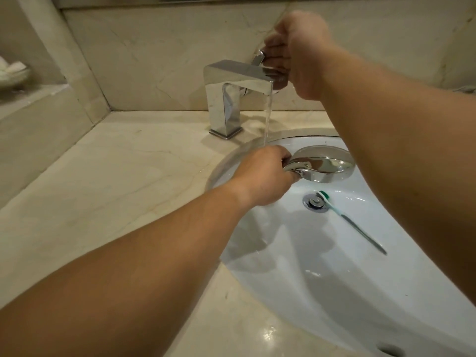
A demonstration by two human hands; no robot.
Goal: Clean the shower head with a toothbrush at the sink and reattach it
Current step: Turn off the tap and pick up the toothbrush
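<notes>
My left hand (pixel 262 176) grips the handle of the chrome shower head (pixel 324 163) and holds it over the white sink basin (pixel 334 292), chrome back upward. Higher up, my right hand (pixel 293 52) curls round the lever (pixel 258 56) on top of the square chrome tap (pixel 226 99). Water runs from the spout in a thin stream down onto my left hand. A toothbrush (pixel 347 217) with a green and white head lies in the basin, its head beside the drain (pixel 315 202).
A beige marble counter (pixel 116 189) surrounds the basin, with marble walls behind and at the left. On a ledge at the far left sits a small dish (pixel 13 73) holding something white. The overflow hole (pixel 389 350) shows at the basin's near edge.
</notes>
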